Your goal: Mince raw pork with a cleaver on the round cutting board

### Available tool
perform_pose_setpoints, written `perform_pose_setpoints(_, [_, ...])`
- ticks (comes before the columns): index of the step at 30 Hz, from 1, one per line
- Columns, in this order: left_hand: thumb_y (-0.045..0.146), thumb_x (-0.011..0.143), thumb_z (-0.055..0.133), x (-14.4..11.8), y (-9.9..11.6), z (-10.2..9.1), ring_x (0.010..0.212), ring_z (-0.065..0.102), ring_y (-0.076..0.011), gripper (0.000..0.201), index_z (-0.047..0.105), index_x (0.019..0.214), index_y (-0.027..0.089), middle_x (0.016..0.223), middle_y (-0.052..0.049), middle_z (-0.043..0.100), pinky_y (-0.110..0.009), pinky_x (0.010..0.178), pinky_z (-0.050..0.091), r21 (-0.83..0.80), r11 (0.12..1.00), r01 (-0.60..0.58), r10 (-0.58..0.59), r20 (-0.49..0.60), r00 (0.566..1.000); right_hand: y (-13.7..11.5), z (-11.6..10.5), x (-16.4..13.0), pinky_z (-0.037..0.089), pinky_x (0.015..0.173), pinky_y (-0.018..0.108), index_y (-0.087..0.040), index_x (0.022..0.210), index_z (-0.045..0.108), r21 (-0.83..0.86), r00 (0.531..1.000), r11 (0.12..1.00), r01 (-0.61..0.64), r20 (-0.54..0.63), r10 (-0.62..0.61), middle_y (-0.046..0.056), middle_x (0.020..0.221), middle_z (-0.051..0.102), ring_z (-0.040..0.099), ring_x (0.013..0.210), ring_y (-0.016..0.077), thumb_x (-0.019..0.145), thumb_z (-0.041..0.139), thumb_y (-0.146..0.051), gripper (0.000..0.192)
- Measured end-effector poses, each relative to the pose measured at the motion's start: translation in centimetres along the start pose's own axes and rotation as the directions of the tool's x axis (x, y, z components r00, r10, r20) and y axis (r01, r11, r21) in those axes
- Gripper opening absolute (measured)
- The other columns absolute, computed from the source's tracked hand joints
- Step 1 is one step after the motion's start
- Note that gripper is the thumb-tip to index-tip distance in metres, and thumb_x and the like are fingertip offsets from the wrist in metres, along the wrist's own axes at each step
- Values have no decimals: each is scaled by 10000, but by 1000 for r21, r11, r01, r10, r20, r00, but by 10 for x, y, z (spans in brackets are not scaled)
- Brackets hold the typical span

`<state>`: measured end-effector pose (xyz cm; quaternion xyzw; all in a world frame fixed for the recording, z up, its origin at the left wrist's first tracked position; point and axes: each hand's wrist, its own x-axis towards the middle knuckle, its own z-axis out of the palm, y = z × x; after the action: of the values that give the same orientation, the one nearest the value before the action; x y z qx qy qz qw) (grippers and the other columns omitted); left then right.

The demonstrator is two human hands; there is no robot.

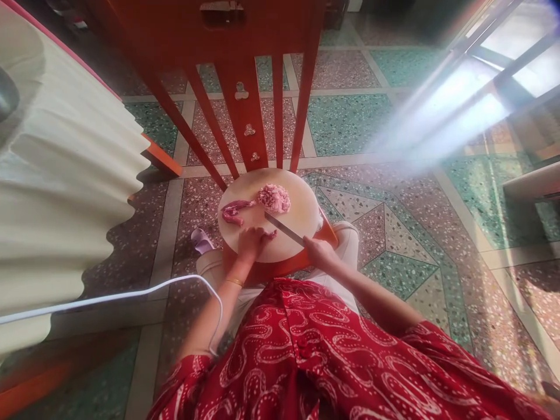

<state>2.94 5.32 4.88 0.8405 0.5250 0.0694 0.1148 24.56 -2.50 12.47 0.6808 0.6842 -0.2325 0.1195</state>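
Terrazzo floor (385, 192); knife (284, 228) handle hidden in right hand (321, 254).

The floor (350, 116) is laid with speckled terrazzo in green and reddish-pink panels, which are divided by pale bands and, toward the right, set into a pattern of triangles. A red wooden chair (245, 70) with slatted, pierced back is seen at the top, its seat partly covered below, and a pleated cream cloth (65, 192) edged in red-orange is spread over the left side, with a white cable (109, 297) trailed across the floor beneath it. Strong daylight is thrown in hazy streaks from a framed window (516, 52) at the upper right, where the floor is washed pale.
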Motion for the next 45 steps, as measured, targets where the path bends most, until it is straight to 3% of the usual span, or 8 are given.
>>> perform_pose_setpoints(4, [396, 875, 401, -16, 1, 5, 707, 562, -217, 353, 626, 754, 152, 728, -118, 616, -305, 657, 370, -48, 979, 198, -203, -155, 967, -3, 0, 3, 299, 511, 238, -198, 1001, 498, -32, 1000, 999, 25, 2, -25, 57, 816, 659, 610, 695, 159, 890, 372, -205, 169])
perform_pose_setpoints(10, [396, 835, 496, -16, 5, 18, 791, 559, -220, 255, 636, 801, 185, 794, -103, 620, -310, 705, 384, -122, 991, 56, -82, -217, 973, -9, -3, 3, 301, 501, 236, -204, 1007, 494, -38, 1000, 999, 12, 2, -12, 57, 813, 658, 616, 683, 160, 871, 372, -168, 186])
perform_pose_setpoints(15, [277, 838, 451, 12, -3, 18, 817, 569, -227, 205, 620, 881, 169, 822, -103, 624, -332, 746, 408, -291, 945, 148, -235, -292, 927, -3, 1, 4, 300, 502, 233, -196, 1001, 491, -42, 1000, 999, 13, -23, -14, 52, 805, 656, 613, 688, 163, 869, 395, -191, 163])
perform_pose_setpoints(18, [242, 840, 431, 15, -2, 12, 906, 541, -249, 223, 605, 953, 161, 920, -124, 599, -375, 807, 402, -200, 976, 91, -149, -298, 943, 1, 0, 3, 300, 497, 230, -193, 1000, 492, -38, 999, 999, -22, -37, 21, 56, 795, 655, 612, 673, 155, 902, 357, -214, 169])
perform_pose_setpoints(23, [230, 767, 545, -14, 15, 18, 944, 523, -270, 252, 598, 1011, 193, 1081, -123, 562, -403, 806, 416, -114, 991, -74, 52, -185, 981, -1, -5, 2, 325, 518, 234, -197, 1014, 489, -72, 999, 997, -5, -50, 2, 71, 816, 663, 623, 699, 167, 921, 332, -204, 183])
perform_pose_setpoints(29, [248, 886, 421, -19, 19, 38, 1066, 497, -238, 294, 547, 1135, 155, 1154, -137, 550, -396, 925, 404, -283, 952, -116, 24, -310, 951, -10, -5, 12, 372, 547, 241, -210, 1061, 485, -129, 999, 991, 41, 5, -41, 81, 859, 667, 642, 737, 190, 925, 302, -190, 229])
perform_pose_setpoints(36, [230, 894, 411, -7, 11, 44, 1078, 500, -244, 277, 601, 1079, 153, 1116, -133, 583, -430, 939, 412, -361, 926, -111, -9, -314, 949, -21, -8, 24, 421, 592, 255, -201, 1101, 467, -171, 994, 980, 102, 42, -96, 89, 885, 650, 643, 778, 195, 921, 304, -155, 247])
perform_pose_setpoints(45, [211, 906, 393, 4, -1, 54, 1067, 531, -240, 297, 604, 1109, 167, 1097, -124, 613, -417, 956, 412, -413, 900, -142, 34, -257, 966, -9, -11, 25, 422, 585, 256, -193, 1100, 482, -147, 995, 985, 91, 44, -86, 89, 863, 653, 639, 757, 195, 896, 317, -137, 267])
